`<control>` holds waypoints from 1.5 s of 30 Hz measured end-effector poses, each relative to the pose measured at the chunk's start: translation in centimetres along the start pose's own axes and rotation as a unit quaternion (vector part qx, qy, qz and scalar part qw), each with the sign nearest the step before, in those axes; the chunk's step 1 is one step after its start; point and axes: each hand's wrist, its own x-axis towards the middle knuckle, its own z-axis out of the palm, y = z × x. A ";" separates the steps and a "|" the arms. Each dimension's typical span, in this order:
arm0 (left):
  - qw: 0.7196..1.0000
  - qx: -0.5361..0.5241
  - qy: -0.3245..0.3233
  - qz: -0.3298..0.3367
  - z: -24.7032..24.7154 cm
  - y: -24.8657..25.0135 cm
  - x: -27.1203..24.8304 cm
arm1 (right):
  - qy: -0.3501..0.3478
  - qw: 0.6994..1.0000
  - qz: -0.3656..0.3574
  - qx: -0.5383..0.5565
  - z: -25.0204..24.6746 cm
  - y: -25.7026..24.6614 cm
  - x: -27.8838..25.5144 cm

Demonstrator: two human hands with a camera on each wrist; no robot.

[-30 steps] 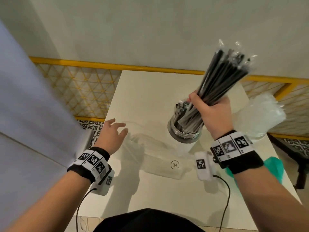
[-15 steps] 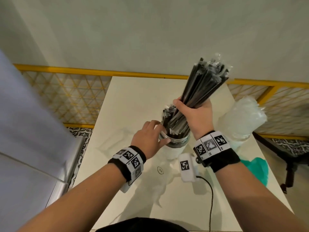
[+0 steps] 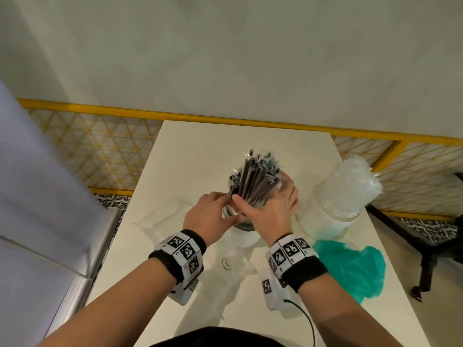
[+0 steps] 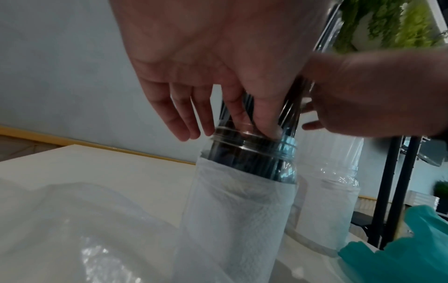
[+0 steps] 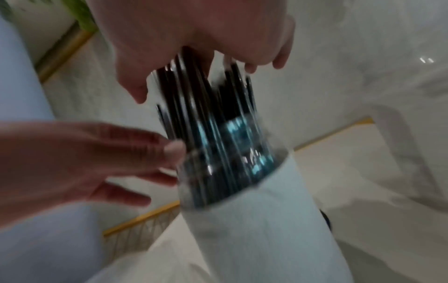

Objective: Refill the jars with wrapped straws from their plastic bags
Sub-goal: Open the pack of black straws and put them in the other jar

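Right hand (image 3: pixel 273 209) grips the black straws (image 3: pixel 253 181), feeding them into the mid-bench jar (image 4: pixel 244 172); left hand (image 3: pixel 210 216), fingers loose, steadies its rim.

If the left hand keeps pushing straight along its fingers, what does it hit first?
The left hand points right, at the mouth of the jar. Its fingertips already sit at the rim, so they would likely meet the black wrapped straws first, then the right hand behind them. Depth is unclear.

Cream table (image 3: pixel 190 156) against a yellow rail

On it stand two paper-lined jars, one with black straws (image 3: pixel 244 225), one with clear straws (image 3: pixel 333 209); empty clear bags (image 3: pixel 160 216) and a teal bag (image 3: pixel 355 266) lie flat.
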 end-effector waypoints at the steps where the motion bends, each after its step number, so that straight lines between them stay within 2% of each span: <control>1: 1.000 -0.002 0.005 -0.006 -0.1 0.2 -0.2 | 0.001 1.000 -0.018 0.020 -0.8 -0.3 0.5; 3: 0.999 -0.026 0.039 -0.018 -0.5 0.7 -0.7 | -0.011 0.997 -0.046 0.066 -2.5 -1.0 1.4; 4: 0.996 -0.051 0.069 -0.002 -0.9 1.1 -1.0 | -0.024 0.995 -0.057 0.081 -3.3 -1.2 1.6; 6: 0.982 -0.129 0.116 0.070 -2.0 2.1 -1.3 | -0.058 0.990 -0.065 0.108 -4.3 -1.0 1.7; 8: 0.966 -0.193 0.099 0.139 -3.6 3.5 -1.1 | -0.093 0.985 -0.059 0.134 -4.7 -0.3 1.5; 10: 0.967 -0.146 0.074 0.195 -4.9 4.8 -0.3 | -0.130 0.979 -0.047 0.150 -4.5 0.4 1.4; 12: 0.967 -0.057 0.084 0.235 -5.5 5.6 0.8 | -0.149 0.980 -0.055 0.121 -4.1 0.8 1.5; 14: 0.969 -0.020 0.086 0.233 -5.8 5.6 1.6 | -0.152 0.980 -0.060 0.111 -4.3 1.1 1.9; 18: 0.976 -0.047 0.105 0.183 -6.1 4.1 2.2 | -0.164 0.964 -0.025 0.208 -5.5 1.7 2.6; 21: 0.978 -0.009 0.112 0.173 -5.2 2.9 2.0 | -0.138 0.973 -0.027 0.182 -5.2 2.6 2.2; 25: 0.972 0.106 0.087 0.190 -2.3 2.0 1.2 | -0.167 0.978 -0.041 0.121 -4.3 3.2 1.9; 28: 0.967 0.090 0.123 0.205 -1.5 1.7 0.9 | -0.142 0.978 -0.087 0.126 -4.5 3.4 2.1; 30: 0.971 -0.012 0.146 0.188 -2.4 2.5 0.6 | -0.104 0.972 -0.110 0.179 -5.0 3.4 2.2; 32: 0.963 -0.081 0.165 0.198 -3.6 4.1 0.4 | -0.069 0.958 -0.127 0.248 -5.7 3.0 2.1; 34: 0.961 -0.060 0.148 0.225 -4.2 5.6 0.5 | -0.057 0.946 -0.144 0.285 -6.0 2.5 2.3; 36: 0.962 0.011 0.140 0.235 -3.8 5.7 1.0 | -0.059 0.947 -0.158 0.272 -5.9 2.2 2.8; 39: 0.965 0.065 0.178 0.181 -2.4 3.9 1.3 | -0.047 0.963 -0.207 0.166 -5.5 2.7 3.3; 41: 0.963 0.079 0.198 0.162 -1.6 2.5 1.1 | -0.060 0.964 -0.224 0.133 -5.4 3.1 3.0; 45: 0.958 0.051 0.194 0.204 -1.0 1.8 1.0 | -0.155 0.950 -0.240 0.129 -5.2 3.1 1.9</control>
